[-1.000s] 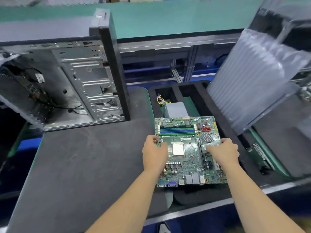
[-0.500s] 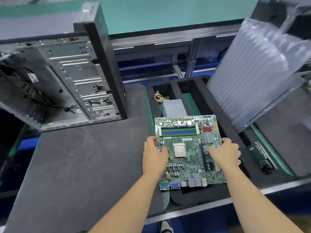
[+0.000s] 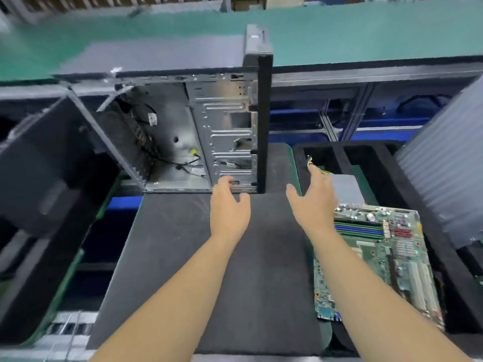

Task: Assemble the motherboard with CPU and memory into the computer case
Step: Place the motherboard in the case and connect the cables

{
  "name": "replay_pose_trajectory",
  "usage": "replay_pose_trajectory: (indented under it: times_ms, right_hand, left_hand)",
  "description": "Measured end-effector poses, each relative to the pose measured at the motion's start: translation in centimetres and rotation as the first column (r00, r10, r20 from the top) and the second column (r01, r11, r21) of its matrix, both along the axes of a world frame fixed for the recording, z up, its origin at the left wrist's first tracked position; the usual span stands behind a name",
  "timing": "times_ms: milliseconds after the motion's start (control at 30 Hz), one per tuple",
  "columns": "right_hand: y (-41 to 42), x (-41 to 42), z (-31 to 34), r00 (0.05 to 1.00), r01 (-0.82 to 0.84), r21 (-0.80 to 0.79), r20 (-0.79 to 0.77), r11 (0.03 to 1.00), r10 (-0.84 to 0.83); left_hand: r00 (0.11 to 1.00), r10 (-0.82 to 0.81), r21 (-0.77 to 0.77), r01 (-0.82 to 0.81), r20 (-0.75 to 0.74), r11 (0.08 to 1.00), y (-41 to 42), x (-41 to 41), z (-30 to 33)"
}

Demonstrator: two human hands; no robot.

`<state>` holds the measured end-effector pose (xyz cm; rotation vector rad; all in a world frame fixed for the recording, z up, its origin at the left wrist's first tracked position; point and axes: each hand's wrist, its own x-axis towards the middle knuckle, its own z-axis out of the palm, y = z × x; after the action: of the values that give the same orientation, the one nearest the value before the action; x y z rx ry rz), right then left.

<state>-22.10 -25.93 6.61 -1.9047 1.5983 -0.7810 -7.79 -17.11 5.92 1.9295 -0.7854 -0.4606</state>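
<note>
Far left of both hands, a dark foam block sits blurred at the frame edge. Computer case stands open-sided on the dark tabletop, just beyond the left-hand fingers; bare metal tray inside, loose black cables low in it, black front panel upright on its right edge. Left hand reaches out over the tabletop, fingers relaxed and spread, gripping nothing; fingertips sit at the case's lower front edge (touching or just short of it, cannot tell). Right hand is also released, fingers straight and apart, holding nothing, hovering between the case's front panel and the foam tray; its index tip overlaps a small yellow-and-black wire bundle in view, contact unclear. Motherboard lies flat, below and right of the right-hand fingers, partly hidden under the right forearm; neither hand touches it. Green board, blue and green memory sticks seated near its far edge, white slots on its right side, rear ports at the near edge. CPU not visible (forearm covers that area). Board rests on the black foam tray, which has long empty slots beyond the right fingers. A grey metal box sits in the tray just past the board, right of the right-hand fingers. Far right: a ribbed translucent bubble sheet, tilted.
</note>
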Motion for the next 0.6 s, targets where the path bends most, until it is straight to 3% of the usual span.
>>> replay_pose_trajectory:
  times_ms: [133,267,467,600]
  right_hand:
    - [0.2,8.8,1.0,0.946,-0.120,0.109,0.313,0.987,0.081]
    - [-1.9,13.4,1.7,0.870,-0.051,0.138,0.493,0.989,-0.024]
    - [-3.9,15.6,1.4,0.812,0.157,0.147,0.544,0.977,-0.212]
    - [-4.1,15.5,0.8,0.805,0.163,0.118,0.559,0.980,-0.201]
  left_hand:
    - [0.989,0.132,-0.138,-0.122,0.067,0.983,0.4,8.5,3.1]
    - [0.942,0.323,-0.186,-0.303,0.088,0.935,1.5,17.0,3.8]
    - [0.809,0.577,-0.168,-0.557,0.112,0.813,0.6,24.5,3.4]
    - [0.848,0.529,-0.230,-0.520,-0.023,0.823,-0.8,26.4,3.4]
